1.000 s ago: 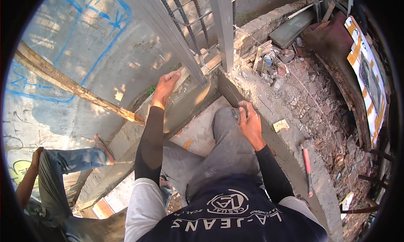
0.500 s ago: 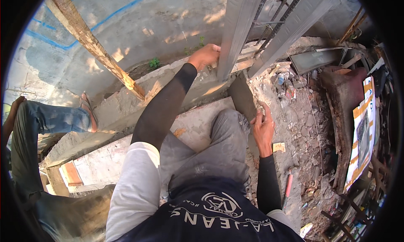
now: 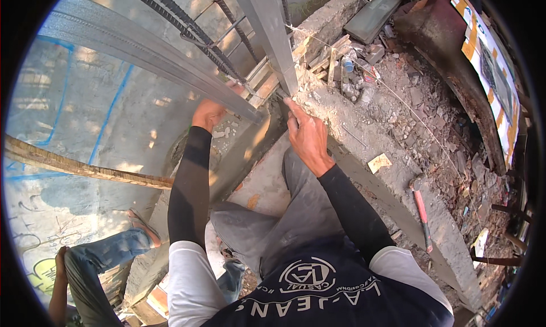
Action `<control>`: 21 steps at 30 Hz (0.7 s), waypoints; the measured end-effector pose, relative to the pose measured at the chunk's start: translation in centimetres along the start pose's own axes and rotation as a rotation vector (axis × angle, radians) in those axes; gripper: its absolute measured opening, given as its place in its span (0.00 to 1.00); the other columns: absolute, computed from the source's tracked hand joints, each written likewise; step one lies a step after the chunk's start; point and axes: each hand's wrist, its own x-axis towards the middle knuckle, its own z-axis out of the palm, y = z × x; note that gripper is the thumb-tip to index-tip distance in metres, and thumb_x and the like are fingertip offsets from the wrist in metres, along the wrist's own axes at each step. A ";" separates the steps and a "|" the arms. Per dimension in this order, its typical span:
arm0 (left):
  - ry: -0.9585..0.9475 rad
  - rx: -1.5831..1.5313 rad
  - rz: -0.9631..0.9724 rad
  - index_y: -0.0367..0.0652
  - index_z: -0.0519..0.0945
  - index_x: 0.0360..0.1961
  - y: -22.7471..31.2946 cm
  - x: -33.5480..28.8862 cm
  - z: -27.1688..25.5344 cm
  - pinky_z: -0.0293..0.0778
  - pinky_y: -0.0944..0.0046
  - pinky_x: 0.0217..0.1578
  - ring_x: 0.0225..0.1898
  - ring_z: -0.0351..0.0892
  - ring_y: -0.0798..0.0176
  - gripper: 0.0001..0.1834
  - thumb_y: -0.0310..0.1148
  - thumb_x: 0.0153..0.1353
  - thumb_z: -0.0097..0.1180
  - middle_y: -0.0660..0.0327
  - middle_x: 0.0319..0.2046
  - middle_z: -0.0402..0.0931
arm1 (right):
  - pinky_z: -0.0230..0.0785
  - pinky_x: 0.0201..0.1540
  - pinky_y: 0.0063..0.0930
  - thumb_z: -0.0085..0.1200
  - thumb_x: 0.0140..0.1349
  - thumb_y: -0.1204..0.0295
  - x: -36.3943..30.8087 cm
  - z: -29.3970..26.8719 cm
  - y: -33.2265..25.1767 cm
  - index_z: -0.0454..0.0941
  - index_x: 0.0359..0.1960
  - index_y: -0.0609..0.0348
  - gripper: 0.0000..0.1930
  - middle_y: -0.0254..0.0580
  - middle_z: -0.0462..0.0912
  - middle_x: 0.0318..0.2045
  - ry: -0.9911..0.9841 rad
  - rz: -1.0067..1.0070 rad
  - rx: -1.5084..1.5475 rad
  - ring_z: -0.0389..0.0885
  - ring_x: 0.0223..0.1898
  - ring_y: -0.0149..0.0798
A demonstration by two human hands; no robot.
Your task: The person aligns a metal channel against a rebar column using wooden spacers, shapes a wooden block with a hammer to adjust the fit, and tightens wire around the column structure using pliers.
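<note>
Two grey metal channels stand on either side of a rebar cage. My left hand (image 3: 209, 115) is curled at the foot of the left channel (image 3: 170, 76), its fingers partly hidden behind the metal. My right hand (image 3: 309, 134) reaches to the foot of the right channel (image 3: 266, 36); its index finger is stretched out and touches the lower end, while the other fingers bend loosely with nothing visible in them. Between the channels the rebar cage (image 3: 219, 39) rises, with small wooden strips (image 3: 264, 82) at its base.
A hammer (image 3: 421, 210) with a red handle lies on the concrete ledge at right. Rubble (image 3: 421, 122), a cardboard-and-tape panel (image 3: 492, 71) and a rusty sheet (image 3: 455, 59) fill the right side. A wooden pole (image 3: 85, 170) leans at left, near another person's leg (image 3: 108, 250).
My view has swung to the right and closer to the channels. My right hand has moved up to the right channel's foot. My left hand remains by the left channel.
</note>
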 end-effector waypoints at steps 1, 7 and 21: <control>0.007 0.042 -0.004 0.38 0.75 0.61 0.2 0.5 -0.2 0.74 0.65 0.46 0.47 0.77 0.70 0.30 0.39 0.60 0.69 0.64 0.46 0.80 | 0.72 0.31 0.41 0.53 0.63 0.75 0.0 0.0 0.1 0.81 0.58 0.48 0.20 0.60 0.81 0.29 0.002 0.012 0.008 0.81 0.26 0.56; -0.009 0.084 0.003 0.36 0.75 0.62 0.9 0.0 1.1 0.74 0.66 0.41 0.40 0.78 0.71 0.32 0.38 0.59 0.70 0.67 0.42 0.80 | 0.72 0.32 0.42 0.54 0.63 0.75 0.7 -0.2 0.6 0.80 0.58 0.46 0.21 0.57 0.83 0.31 -0.052 0.028 -0.018 0.82 0.27 0.58; 0.074 0.063 0.049 0.42 0.82 0.38 0.8 0.0 0.4 0.74 0.69 0.31 0.32 0.79 0.70 0.07 0.30 0.61 0.65 0.68 0.31 0.77 | 0.76 0.35 0.47 0.55 0.59 0.75 4.2 0.8 -2.4 0.80 0.56 0.52 0.21 0.55 0.84 0.31 -0.003 -0.149 -0.106 0.83 0.30 0.58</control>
